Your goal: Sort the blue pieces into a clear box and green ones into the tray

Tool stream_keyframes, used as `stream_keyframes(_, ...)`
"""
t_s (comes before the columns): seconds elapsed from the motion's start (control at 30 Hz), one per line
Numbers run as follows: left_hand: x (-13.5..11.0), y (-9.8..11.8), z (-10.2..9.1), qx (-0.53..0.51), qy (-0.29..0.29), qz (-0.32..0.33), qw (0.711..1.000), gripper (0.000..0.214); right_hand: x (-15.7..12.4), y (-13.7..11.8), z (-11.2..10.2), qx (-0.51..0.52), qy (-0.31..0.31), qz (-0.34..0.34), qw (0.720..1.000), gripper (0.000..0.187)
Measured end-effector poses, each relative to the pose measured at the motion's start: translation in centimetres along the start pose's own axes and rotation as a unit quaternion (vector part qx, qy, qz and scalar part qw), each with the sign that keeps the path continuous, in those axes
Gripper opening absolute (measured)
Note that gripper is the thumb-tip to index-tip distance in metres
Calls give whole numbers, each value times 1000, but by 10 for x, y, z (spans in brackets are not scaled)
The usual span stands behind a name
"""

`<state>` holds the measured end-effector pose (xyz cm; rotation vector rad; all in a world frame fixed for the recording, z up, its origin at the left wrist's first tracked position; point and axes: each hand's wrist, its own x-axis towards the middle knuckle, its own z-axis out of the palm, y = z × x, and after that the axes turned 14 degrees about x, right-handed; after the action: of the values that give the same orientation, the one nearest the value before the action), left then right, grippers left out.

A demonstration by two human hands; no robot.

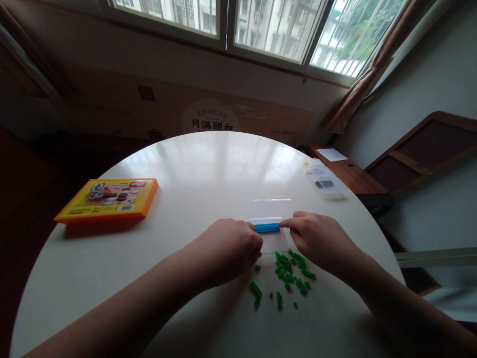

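A short blue bar of small linked blocks (267, 227) lies across a clear plastic case (274, 243), whose lid stands behind it. My left hand (233, 248) is closed at the bar's left end; its fingertips are partly hidden behind the hand. From the other side, my right hand (318, 238) presses its index finger to the bar's right end, with the other fingers curled. Just in front of the case, loose green linking blocks (285, 268) lie in a heap, and several single pieces and short chains are scattered nearer me.
The round white table (194, 174) has an orange and yellow game box (112, 199) at the left. Near the right edge is a clear container (328, 184) with dark and yellow pieces. Beyond it a paper sheet (332, 154) rests on a brown wooden desk (346, 174).
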<state>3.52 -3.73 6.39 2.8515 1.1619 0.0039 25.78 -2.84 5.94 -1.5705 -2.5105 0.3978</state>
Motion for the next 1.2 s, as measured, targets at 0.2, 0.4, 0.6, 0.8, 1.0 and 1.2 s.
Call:
stream_keyframes(0.2, 0, 2, -4, 2, -11, -6, 1000, 20, 0, 0, 1, -4, 6, 1, 1000, 33)
stream_keyframes(0.4, 1, 2, -3, 2, -18, -9, 1000, 21, -1, 1, -2, 31, 12, -11, 999, 33)
stream_keyframes(0.6, -3, 1, -3, -11, 6, -2, 1000, 12, -3, 6, -5, 77, 45, -44, 995, 30)
stream_keyframes(0.8, -15, -25, -19, 0, 77, -71, 995, 18, -7, 10, -17, 143, 141, -77, 977, 28)
stream_keyframes(1.0, -25, -50, -14, 7, -4, -85, 996, 16, -12, 9, -24, 190, 205, -141, 950, 22)
stream_keyframes(1.2, -18, -44, -6, -11, -39, -56, 998, 17, -14, 10, -24, 214, 244, -167, 931, 22)
